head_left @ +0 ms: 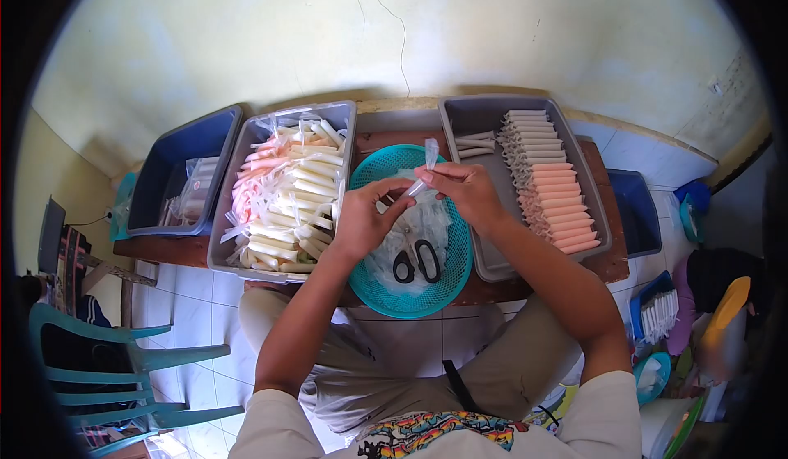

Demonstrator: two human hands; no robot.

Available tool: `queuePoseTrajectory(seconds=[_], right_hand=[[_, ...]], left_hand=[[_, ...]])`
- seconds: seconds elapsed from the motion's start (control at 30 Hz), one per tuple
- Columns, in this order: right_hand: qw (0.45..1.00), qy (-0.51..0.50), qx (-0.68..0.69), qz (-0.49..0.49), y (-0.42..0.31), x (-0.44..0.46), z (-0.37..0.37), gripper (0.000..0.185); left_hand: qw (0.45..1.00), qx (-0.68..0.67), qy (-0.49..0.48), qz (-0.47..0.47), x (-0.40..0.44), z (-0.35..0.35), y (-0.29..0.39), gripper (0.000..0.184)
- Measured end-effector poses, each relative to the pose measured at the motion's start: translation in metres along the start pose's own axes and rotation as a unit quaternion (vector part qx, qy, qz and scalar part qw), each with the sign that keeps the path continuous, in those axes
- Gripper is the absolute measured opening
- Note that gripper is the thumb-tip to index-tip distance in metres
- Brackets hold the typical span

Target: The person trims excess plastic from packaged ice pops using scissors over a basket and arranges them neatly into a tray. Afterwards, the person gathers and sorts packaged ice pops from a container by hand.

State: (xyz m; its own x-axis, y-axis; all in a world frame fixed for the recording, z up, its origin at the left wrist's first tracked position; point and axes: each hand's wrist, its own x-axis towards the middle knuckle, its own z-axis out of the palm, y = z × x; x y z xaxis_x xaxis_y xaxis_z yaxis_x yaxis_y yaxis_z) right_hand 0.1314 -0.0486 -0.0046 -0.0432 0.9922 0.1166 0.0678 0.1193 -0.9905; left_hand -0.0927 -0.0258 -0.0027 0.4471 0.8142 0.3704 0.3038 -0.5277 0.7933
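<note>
Both hands meet over a round turquoise basket [447, 298], gripping a slim clear plastic tube bag with a pale filling [418, 187]. My left hand [367, 215] pinches its lower part between thumb and fingers. Higher up, my right hand [465, 194] is closed on the bag near its loose plastic end [431, 154], which sticks up above the fingers. In the basket, beneath the hands, lie scissors with black handles [417, 262] on a heap of clear plastic pieces [382, 260].
Left of the basket, a grey tray [349, 143] holds a pile of cream and pink tube bags. The grey tray [484, 254] on the right has neat rows of beige and pink ones. A blue bin [156, 151] stands far left. A person [722, 336] is at the right edge.
</note>
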Motion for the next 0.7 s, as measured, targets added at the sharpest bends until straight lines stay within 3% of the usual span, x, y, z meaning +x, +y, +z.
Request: queuePoseTrajectory(seconds=[0.33, 0.43, 0.53, 0.6, 0.7], right_hand=[[0.994, 0.03, 0.076, 0.068, -0.017, -0.003, -0.006, 0.03], [0.99, 0.049, 0.118, 0.06, -0.024, -0.004, -0.007, 0.028], [0.99, 0.066, 0.105, 0.068, -0.025, -0.004, -0.011, 0.025], [0.974, 0.076, 0.171, 0.129, -0.018, -0.002, -0.014, 0.026], [0.967, 0.073, 0.206, 0.133, -0.018, -0.002, -0.014, 0.025]], left_hand=[[1.0, -0.006, -0.003, -0.024, -0.001, -0.006, 0.01, 0.03], [1.0, -0.016, 0.0, -0.013, -0.001, -0.006, 0.01, 0.03], [0.998, 0.06, 0.007, 0.029, -0.001, -0.007, 0.009, 0.032], [0.998, 0.057, 0.001, 0.036, -0.002, -0.009, 0.009, 0.034], [0.996, 0.058, 0.008, 0.06, -0.004, -0.012, 0.008, 0.036]])
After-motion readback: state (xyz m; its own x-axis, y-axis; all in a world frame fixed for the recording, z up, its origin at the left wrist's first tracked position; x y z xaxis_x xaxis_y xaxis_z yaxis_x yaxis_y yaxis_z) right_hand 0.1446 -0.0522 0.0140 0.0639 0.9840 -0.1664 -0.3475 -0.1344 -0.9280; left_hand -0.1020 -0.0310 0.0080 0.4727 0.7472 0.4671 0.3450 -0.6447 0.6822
